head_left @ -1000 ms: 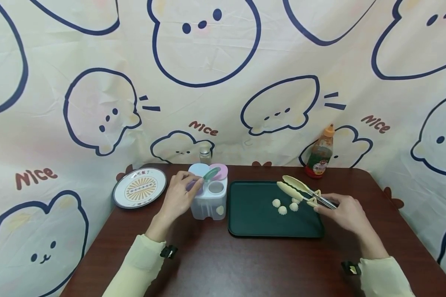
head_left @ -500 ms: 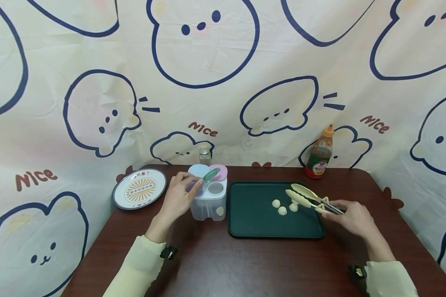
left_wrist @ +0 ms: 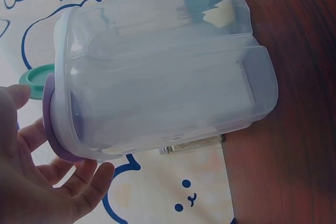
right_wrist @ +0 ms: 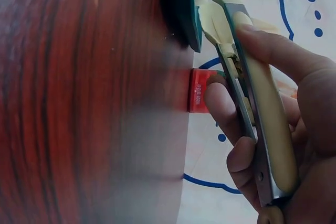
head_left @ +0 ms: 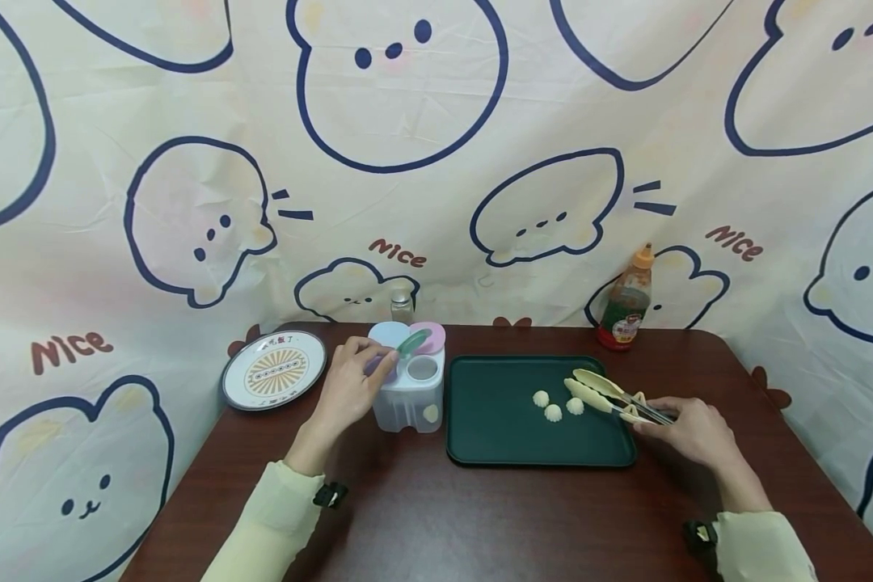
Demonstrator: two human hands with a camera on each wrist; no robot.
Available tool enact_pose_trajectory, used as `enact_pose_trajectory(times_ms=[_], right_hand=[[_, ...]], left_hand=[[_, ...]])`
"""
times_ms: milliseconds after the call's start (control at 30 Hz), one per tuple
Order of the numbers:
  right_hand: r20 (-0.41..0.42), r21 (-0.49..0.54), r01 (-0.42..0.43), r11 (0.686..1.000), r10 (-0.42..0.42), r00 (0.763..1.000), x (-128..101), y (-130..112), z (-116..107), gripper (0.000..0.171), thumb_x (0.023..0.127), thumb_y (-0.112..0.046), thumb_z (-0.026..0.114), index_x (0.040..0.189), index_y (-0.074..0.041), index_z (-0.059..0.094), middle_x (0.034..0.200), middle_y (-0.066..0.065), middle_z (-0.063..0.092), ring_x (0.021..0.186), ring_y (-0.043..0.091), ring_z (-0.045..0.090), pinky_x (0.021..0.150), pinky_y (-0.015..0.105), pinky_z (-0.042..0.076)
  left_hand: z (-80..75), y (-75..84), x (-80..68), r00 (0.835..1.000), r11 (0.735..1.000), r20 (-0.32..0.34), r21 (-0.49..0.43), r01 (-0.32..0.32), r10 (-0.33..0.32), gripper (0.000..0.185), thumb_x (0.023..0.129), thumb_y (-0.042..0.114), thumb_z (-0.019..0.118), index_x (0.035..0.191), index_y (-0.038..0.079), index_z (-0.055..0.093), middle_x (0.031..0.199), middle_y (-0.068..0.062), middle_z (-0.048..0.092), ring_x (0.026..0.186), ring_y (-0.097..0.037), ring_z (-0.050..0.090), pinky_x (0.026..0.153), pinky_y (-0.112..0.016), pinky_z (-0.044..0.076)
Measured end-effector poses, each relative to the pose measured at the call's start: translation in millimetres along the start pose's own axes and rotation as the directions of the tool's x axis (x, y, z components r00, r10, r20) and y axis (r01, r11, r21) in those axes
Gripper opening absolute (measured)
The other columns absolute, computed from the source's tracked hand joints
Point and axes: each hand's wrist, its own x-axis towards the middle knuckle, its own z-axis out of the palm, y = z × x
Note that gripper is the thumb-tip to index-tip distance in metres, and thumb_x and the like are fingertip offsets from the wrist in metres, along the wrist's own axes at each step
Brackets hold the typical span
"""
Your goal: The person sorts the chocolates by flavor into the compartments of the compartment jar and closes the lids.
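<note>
My left hand (head_left: 369,368) grips the purple lid (left_wrist: 52,142) of a clear plastic container (head_left: 411,396), thumb above and fingers (left_wrist: 89,182) below the rim. The container (left_wrist: 168,77) has several round coloured lids and one open compartment. A dark green tray (head_left: 495,436) holds three small white dumplings (head_left: 552,412). My right hand (head_left: 680,420) holds cream tongs (head_left: 604,392) by their handles. Their spoon tips are low over the tray beside the rightmost dumpling (head_left: 575,406). The right wrist view shows my fingers (right_wrist: 273,51) wrapped round the tongs (right_wrist: 262,114) at the tray's edge (right_wrist: 184,9).
A patterned plate (head_left: 273,369) lies at the table's back left. A small glass jar (head_left: 402,305) stands behind the container. An orange-capped sauce bottle (head_left: 628,299) stands at the back right. A cartoon-print cloth backs the brown wooden table (head_left: 480,517).
My right hand has drawn the tongs right and down, lowering their tips onto the tray beside the rightmost dumpling. My left hand has stayed on the container lid.
</note>
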Motion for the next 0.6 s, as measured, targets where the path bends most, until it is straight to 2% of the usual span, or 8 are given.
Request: enact_pose_trajectory(times_ms=[600], right_hand=[[0.008,0.002,0.007,1.000,-0.007,1.000,-0.5,-1.2,3.6,0.068,0.082,-0.056,0.075,0.125,-0.003,0.068,0.115,0.028,0.068,0.074,0.021,0.052,0.057,0.031,0.035]], left_hand=[[0.1,1.1,-0.6,1.000,1.000,-0.005,0.001,-0.013,0.013,0.057,0.100,0.059,0.046,0.119,0.012,0.071,0.129,-0.012,0.054,0.119,-0.030,0.045,0.099,-0.050,0.042]])
